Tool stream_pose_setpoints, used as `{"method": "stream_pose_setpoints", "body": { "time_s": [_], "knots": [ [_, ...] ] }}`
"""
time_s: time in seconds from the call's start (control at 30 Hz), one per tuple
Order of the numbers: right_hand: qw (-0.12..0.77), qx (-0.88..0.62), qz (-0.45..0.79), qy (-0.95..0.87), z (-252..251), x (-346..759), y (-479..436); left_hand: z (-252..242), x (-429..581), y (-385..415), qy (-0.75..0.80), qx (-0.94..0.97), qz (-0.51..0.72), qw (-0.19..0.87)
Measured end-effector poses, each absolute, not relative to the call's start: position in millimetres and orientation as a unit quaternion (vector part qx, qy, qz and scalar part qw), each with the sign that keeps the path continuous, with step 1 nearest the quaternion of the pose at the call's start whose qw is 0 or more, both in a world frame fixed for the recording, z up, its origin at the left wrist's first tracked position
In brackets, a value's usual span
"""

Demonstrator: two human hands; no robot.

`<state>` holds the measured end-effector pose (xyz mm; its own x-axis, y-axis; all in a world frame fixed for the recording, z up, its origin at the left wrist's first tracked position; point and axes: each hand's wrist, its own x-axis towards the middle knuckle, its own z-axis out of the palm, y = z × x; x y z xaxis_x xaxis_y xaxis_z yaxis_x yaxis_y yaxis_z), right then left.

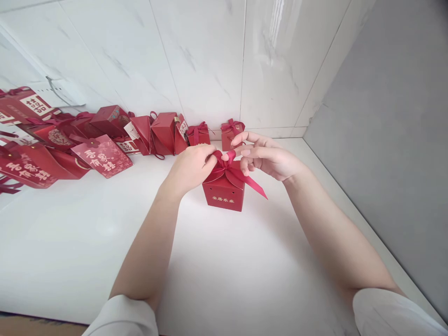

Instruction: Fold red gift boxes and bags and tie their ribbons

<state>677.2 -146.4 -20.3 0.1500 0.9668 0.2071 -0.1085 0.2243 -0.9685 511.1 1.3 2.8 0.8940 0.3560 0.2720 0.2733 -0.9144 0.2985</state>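
A small red gift box (224, 195) with gold lettering on its front stands upright on the white table. On its top a red ribbon (257, 186) is tied in a bow, with one tail hanging out to the right. My left hand (194, 165) is closed at the bow's left loop, its thumb and fingers pinching the ribbon. From the right, my right hand (268, 156) reaches to the right loop; its fingers are spread, and one fingertip pokes into the loop. The back of the box is partly hidden by my hands.
Two more red boxes with bows, one on the left (198, 135) and one on the right (231, 130), stand behind by the tiled wall (210, 60). Several red gift boxes and a pink tag-like packet (105, 156) crowd the left. A grey panel (385, 140) borders the right.
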Motion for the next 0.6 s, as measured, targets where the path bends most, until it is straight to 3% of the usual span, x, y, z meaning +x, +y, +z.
{"method": "stream_pose_setpoints", "body": {
  "time_s": [0.33,0.6],
  "knots": [
    [0.568,-0.463,0.465,-0.498,-18.1,669.7,-147.1,0.6,513.4,-0.5,0.153,0.946,0.192,0.210],
    [0.573,-0.457,0.464,-0.498,-17.8,674.8,-149.8,2.1,513.7,-1.4,0.175,0.937,0.209,0.218]
  ]
}}
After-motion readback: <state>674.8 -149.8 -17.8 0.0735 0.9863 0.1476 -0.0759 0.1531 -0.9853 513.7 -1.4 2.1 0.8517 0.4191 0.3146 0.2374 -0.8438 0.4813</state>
